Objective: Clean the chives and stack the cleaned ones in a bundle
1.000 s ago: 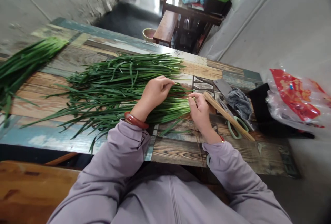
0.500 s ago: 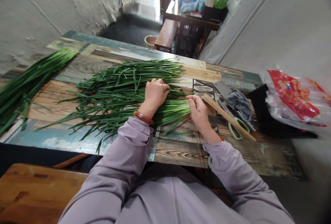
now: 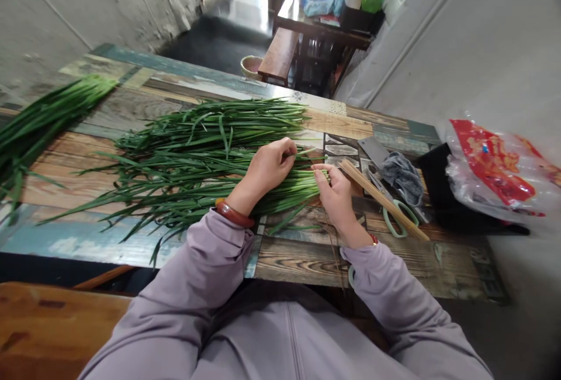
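Long green garlic chives [image 3: 210,161] lie in loose bunches on the wooden table, their pale cut ends [image 3: 302,184] toward the right. My left hand [image 3: 274,163] is closed in a pinch just above the middle bunch. A thin pale stalk [image 3: 307,151] juts out to the right from its fingertips. At the cut ends of the nearest bunch, my right hand [image 3: 333,190] pinches thin brown straw strands [image 3: 335,251], which hang down past the table edge. Whether these strands pass around the bunch is hidden.
Another chive bundle [image 3: 52,114] lies at far left. Tan straw [image 3: 381,199] rests over green-handled scissors [image 3: 397,219], near a grey cloth [image 3: 402,176] and a cleaver [image 3: 372,151]. A red-and-clear plastic bag [image 3: 495,163] sits at right. A wooden stool [image 3: 56,333] stands at lower left.
My left hand has risen off the chives and moved slightly right, its fingers now pinched around a stalk. My right hand stays at the cut ends. The view has shifted a little.
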A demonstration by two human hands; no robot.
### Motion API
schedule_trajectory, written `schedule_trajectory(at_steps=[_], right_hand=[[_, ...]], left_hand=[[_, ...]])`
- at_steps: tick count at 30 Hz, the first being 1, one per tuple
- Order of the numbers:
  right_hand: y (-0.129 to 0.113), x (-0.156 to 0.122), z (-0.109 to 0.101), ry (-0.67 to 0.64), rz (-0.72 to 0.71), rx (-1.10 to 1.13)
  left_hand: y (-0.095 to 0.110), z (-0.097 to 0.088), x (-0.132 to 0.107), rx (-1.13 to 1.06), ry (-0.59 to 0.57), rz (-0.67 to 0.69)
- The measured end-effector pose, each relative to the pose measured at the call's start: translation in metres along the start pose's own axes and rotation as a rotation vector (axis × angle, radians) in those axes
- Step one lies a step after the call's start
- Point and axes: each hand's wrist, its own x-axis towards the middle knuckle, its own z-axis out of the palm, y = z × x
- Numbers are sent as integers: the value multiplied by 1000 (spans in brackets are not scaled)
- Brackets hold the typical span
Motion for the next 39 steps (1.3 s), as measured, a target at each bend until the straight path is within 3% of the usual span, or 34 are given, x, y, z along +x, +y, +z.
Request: schedule_trajectory(at_steps=[5, 12, 39], right_hand=[[-15, -3, -4, 31, -93, -61], [-16, -5, -6, 36, -138, -104], [-17, -2, -6, 6, -128, -85]], left_hand=[[9, 2, -3, -14, -50, 79], [16, 1, -6, -66, -26, 90], [17, 2, -7, -153, -70, 86]])
